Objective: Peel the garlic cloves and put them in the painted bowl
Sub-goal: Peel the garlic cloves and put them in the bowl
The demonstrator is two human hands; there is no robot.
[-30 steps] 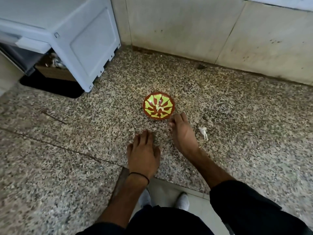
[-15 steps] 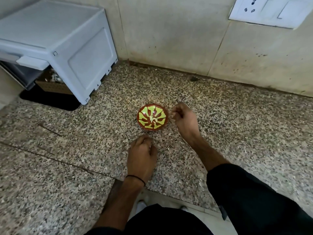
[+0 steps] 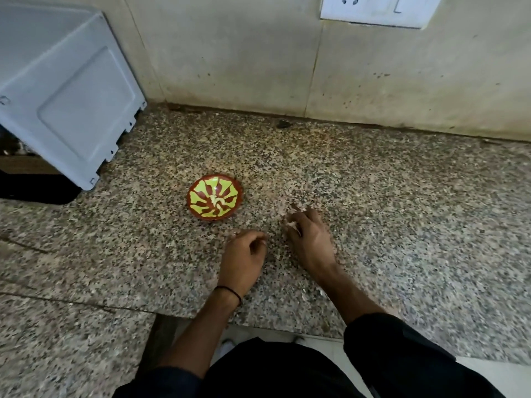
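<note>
The painted bowl [image 3: 215, 200], red-brown with a yellow-green pattern, stands on the speckled granite counter [image 3: 402, 211]. Small pale pieces lie at its centre. My right hand [image 3: 310, 239] rests on the counter to the right of the bowl, a little nearer to me. Its fingertips pinch a small pale garlic clove [image 3: 291, 224]. My left hand [image 3: 244, 258] lies just left of the right hand, below the bowl. Its fingers are curled under, and nothing shows in them. A dark band circles the left wrist.
A grey appliance [image 3: 66, 96] stands at the back left, with a dark gap under it. The tiled wall [image 3: 230, 53] carries a white switch plate [image 3: 376, 10]. The counter's front edge [image 3: 258, 320] runs just before my body. A pale scrap [image 3: 321, 293] lies beside my right forearm.
My right hand has drawn back from the bowl's rim to the right and nearer to me. My left hand went from flat to curled. The view tilted up.
</note>
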